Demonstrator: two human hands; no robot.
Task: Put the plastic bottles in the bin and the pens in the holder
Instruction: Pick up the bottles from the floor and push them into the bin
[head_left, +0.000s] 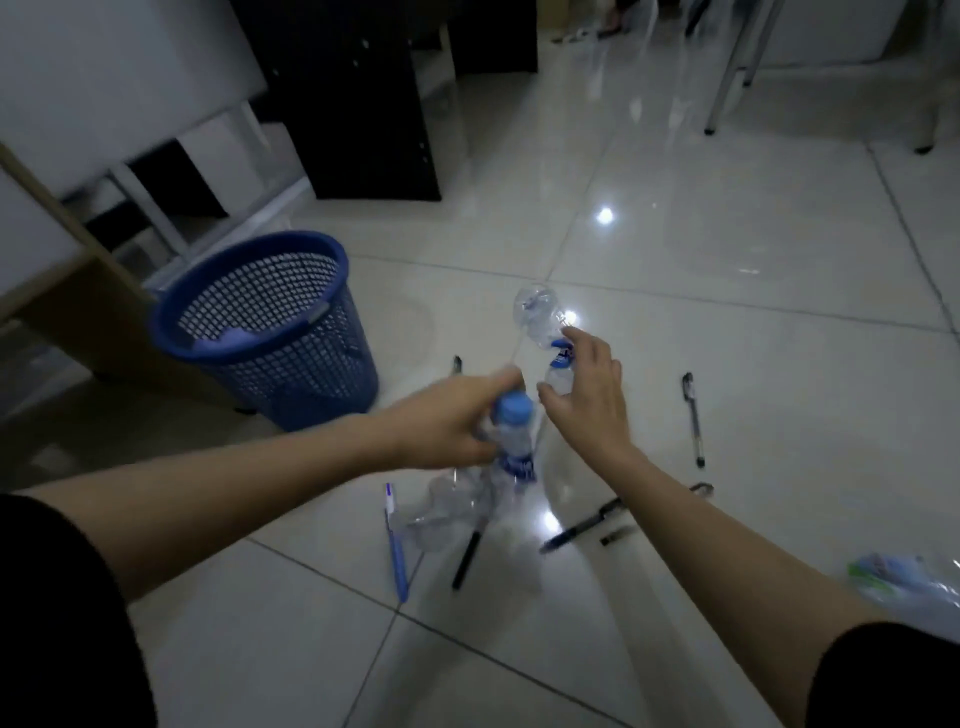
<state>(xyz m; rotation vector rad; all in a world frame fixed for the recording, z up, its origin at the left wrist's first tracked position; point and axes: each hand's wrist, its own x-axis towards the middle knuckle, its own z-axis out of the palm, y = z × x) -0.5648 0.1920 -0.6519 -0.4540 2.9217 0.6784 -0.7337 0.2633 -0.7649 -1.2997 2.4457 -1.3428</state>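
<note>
My left hand (447, 423) grips a clear plastic bottle with a blue cap (511, 447) by its neck, above the floor. My right hand (587, 389) reaches over a second clear bottle (540, 322) lying on the tiles, fingers spread around its blue-labelled part; whether it holds the bottle is unclear. A blue mesh bin (270, 332) stands to the left. Several pens lie on the floor: a blue one (397, 556), a black one (467, 558), another black one (579, 530) and one to the right (693, 421). No pen holder shows.
A crushed bottle with a green label (904, 577) lies at the right edge. A dark cabinet (363, 93) and white furniture stand at the back left, a wooden leg (78, 249) beside the bin, metal chair legs (727, 67) at the back right.
</note>
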